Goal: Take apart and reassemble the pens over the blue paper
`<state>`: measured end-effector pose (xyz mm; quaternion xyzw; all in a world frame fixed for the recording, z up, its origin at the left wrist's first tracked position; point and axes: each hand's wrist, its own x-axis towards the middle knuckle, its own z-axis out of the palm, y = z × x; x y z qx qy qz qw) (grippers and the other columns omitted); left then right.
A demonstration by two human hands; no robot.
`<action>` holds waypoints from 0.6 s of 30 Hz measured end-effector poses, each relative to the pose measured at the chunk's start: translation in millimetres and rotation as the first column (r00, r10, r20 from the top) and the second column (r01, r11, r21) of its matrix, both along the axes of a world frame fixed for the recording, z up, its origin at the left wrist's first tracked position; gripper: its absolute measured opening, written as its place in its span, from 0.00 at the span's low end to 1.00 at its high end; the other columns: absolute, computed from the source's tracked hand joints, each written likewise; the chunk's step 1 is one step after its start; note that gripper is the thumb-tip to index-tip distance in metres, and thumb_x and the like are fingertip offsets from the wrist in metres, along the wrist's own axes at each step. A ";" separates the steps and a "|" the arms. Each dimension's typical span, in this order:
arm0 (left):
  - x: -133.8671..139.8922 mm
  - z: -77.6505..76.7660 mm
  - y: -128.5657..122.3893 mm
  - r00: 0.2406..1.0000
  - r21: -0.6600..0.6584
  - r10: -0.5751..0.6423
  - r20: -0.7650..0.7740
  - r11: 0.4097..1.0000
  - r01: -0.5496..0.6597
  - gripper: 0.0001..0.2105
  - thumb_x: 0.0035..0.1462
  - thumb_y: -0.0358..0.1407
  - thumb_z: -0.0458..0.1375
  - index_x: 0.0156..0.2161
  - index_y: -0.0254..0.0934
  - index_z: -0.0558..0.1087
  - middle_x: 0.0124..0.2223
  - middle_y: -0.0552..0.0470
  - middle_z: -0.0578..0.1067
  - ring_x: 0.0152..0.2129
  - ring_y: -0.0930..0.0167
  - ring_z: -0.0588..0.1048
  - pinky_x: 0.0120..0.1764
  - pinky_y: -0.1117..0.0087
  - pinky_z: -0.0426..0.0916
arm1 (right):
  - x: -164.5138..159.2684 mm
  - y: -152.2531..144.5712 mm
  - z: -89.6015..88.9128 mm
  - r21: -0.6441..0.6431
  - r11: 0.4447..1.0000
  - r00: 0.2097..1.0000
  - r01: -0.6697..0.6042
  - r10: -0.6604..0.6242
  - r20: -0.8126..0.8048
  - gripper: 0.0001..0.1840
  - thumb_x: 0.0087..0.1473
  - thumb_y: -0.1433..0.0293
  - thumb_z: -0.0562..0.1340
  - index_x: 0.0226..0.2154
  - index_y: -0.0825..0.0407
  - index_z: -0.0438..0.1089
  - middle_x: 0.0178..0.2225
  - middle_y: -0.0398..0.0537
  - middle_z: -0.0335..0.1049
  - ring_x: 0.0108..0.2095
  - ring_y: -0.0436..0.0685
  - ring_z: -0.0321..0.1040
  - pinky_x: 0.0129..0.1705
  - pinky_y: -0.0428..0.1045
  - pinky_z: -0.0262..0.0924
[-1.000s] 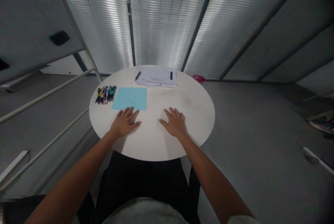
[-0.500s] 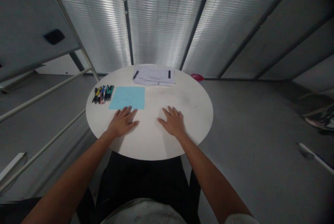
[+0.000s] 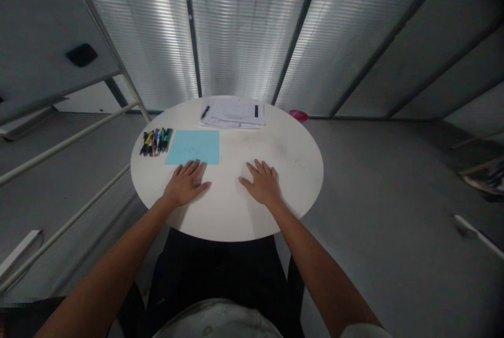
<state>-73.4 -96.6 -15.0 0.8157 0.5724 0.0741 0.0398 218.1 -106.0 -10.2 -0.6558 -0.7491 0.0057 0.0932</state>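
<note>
My left hand [image 3: 185, 183] lies flat on the white round table [image 3: 232, 217], fingers spread, its fingertips at the lower edge of a light blue sheet of paper [image 3: 192, 144] with faint marks on it. My right hand [image 3: 262, 183] also rests palm down with the fingers apart, touching only the tabletop right of the sheet. Neither hand holds anything. Left of the blue sheet several pens [image 3: 156, 142] with black, yellow, blue, red and green parts lie side by side.
A stack of white printed papers [image 3: 232, 113] sits at the table's far edge, with a dark pen [image 3: 205, 112] on its left side. Behind are slatted blinds [image 3: 236, 39]. A pale metal frame [image 3: 74, 152] stands at left. Something pink [image 3: 298, 115] shows beyond the table's far right edge.
The left fingers have drawn slightly closer together. Otherwise the view has shifted a little, and both hands stay flat on the table.
</note>
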 end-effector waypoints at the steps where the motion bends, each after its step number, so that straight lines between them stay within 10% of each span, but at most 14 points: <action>1: -0.1 -0.1 -0.5 1.000 0.003 -0.001 -0.003 1.000 0.001 0.38 0.60 0.61 0.41 0.69 0.42 0.50 0.71 0.46 0.49 0.68 0.60 0.46 0.65 0.53 0.42 | 0.0 -0.2 0.0 0.003 1.000 1.000 -0.002 0.002 -0.003 0.39 0.60 0.43 0.46 0.65 0.45 0.54 0.69 0.53 0.47 0.68 0.69 0.41 0.64 0.66 0.37; 18: 82.4 13.9 7.5 0.978 0.063 -0.194 0.077 0.980 0.189 0.25 0.59 0.47 0.50 0.59 0.40 0.67 0.64 0.45 0.65 0.59 0.56 0.63 0.58 0.52 0.56 | 1.9 -3.8 0.6 0.157 0.987 0.996 0.031 -0.018 -0.082 0.24 0.64 0.61 0.50 0.56 0.53 0.65 0.61 0.55 0.62 0.62 0.63 0.53 0.62 0.59 0.42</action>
